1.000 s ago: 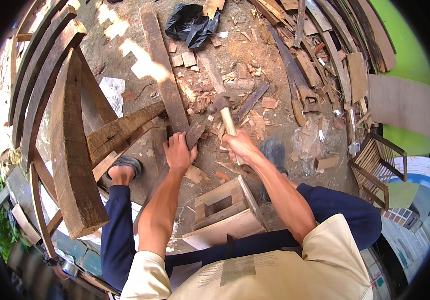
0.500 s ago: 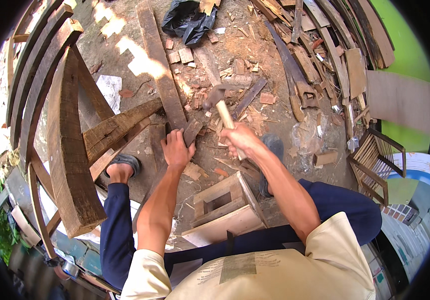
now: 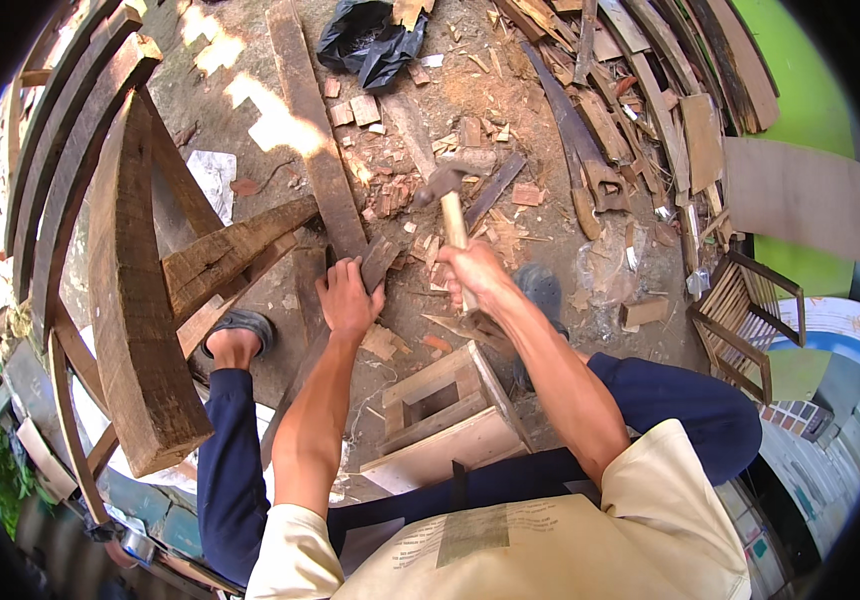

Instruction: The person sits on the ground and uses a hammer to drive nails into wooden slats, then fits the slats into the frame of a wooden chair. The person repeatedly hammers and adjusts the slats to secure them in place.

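My right hand (image 3: 477, 277) grips the pale wooden handle of a hammer (image 3: 447, 200), whose dark metal head is raised above the ground. My left hand (image 3: 346, 300) presses down on a short dark wood piece (image 3: 380, 262) that lies against a long plank (image 3: 317, 140) on the dirt. I sit on a low wooden stool (image 3: 440, 415) with my knees apart. My left foot wears a sandal (image 3: 237, 330) near a thick beam (image 3: 230, 255).
Heavy curved timbers (image 3: 125, 290) stand at the left. Wood scraps and chips (image 3: 470, 130) litter the ground ahead, beside a black plastic bag (image 3: 370, 40). A handsaw (image 3: 575, 150) and stacked planks (image 3: 670, 90) lie at the right, with a small wooden chair (image 3: 745, 320).
The hammer has swung up and to the left, its head now higher above the wood piece. My left hand has stayed on the wood piece.
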`<control>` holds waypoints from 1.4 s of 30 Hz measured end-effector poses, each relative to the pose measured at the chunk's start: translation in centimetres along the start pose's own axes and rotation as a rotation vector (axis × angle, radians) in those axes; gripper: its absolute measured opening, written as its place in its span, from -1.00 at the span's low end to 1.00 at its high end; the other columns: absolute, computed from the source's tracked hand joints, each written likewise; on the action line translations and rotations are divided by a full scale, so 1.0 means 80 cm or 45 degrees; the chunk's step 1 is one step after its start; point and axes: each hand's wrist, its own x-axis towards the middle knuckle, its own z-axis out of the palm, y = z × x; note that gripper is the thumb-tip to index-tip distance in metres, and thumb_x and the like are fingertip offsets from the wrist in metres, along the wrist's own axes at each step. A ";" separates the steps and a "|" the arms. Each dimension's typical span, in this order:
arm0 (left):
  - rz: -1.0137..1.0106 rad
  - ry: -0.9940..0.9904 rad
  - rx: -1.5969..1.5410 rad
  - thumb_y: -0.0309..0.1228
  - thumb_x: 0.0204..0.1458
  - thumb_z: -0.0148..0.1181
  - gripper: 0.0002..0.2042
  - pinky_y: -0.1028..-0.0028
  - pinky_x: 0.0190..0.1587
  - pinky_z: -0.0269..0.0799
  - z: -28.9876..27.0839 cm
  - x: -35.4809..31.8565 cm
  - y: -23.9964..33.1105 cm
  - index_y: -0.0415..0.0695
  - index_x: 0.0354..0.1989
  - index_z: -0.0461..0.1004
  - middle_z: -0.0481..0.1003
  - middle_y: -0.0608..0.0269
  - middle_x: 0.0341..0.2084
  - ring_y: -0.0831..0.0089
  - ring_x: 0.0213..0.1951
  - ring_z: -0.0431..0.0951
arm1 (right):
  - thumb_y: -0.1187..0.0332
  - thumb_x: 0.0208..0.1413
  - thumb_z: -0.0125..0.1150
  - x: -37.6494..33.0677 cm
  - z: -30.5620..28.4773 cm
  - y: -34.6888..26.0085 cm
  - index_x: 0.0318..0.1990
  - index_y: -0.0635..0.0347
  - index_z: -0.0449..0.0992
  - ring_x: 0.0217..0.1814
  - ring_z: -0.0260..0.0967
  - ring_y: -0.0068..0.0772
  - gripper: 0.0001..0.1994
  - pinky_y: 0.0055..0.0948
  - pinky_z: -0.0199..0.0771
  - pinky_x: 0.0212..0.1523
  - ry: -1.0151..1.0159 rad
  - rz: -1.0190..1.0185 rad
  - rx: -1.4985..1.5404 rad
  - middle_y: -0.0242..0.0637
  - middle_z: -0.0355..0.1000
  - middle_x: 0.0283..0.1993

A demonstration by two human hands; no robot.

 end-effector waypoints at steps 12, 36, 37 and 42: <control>0.003 0.000 -0.008 -0.13 -0.13 0.42 -0.39 0.10 0.17 0.22 0.001 -0.003 0.000 -0.08 0.12 0.40 0.40 0.27 -0.02 0.25 0.09 0.39 | 0.43 0.25 0.11 0.011 0.005 0.033 -0.25 0.31 0.36 -0.72 0.16 -0.56 -0.88 -0.51 0.29 -0.77 -0.199 0.188 -0.011 -0.40 0.27 -0.59; 0.023 0.028 -0.003 -0.14 -0.12 0.42 -0.39 0.04 0.17 0.22 0.004 -0.003 -0.002 -0.08 0.13 0.40 0.40 0.25 -0.02 0.25 0.08 0.39 | 0.27 0.17 0.26 0.044 -0.003 0.123 -0.31 0.31 0.45 -0.71 0.26 -0.39 -0.76 -0.24 0.29 -0.69 0.197 -0.865 -0.014 -0.35 0.33 -0.64; 0.025 0.026 -0.001 -0.14 -0.12 0.42 -0.39 0.04 0.17 0.22 0.005 -0.002 -0.002 -0.08 0.13 0.40 0.40 0.26 -0.02 0.25 0.08 0.39 | 0.27 0.16 0.25 0.052 0.001 0.130 -0.29 0.32 0.48 -0.72 0.27 -0.35 -0.76 -0.20 0.32 -0.66 0.243 -0.851 -0.169 -0.34 0.33 -0.65; 0.013 0.012 0.011 -0.14 -0.13 0.42 -0.38 0.04 0.17 0.22 0.006 -0.004 -0.002 -0.07 0.13 0.39 0.40 0.26 -0.02 0.25 0.08 0.40 | 0.29 0.16 0.18 0.058 -0.006 0.092 -0.26 0.30 0.55 -0.67 0.35 -0.36 -0.78 -0.23 0.37 -0.62 0.229 -0.214 -0.436 -0.28 0.43 -0.61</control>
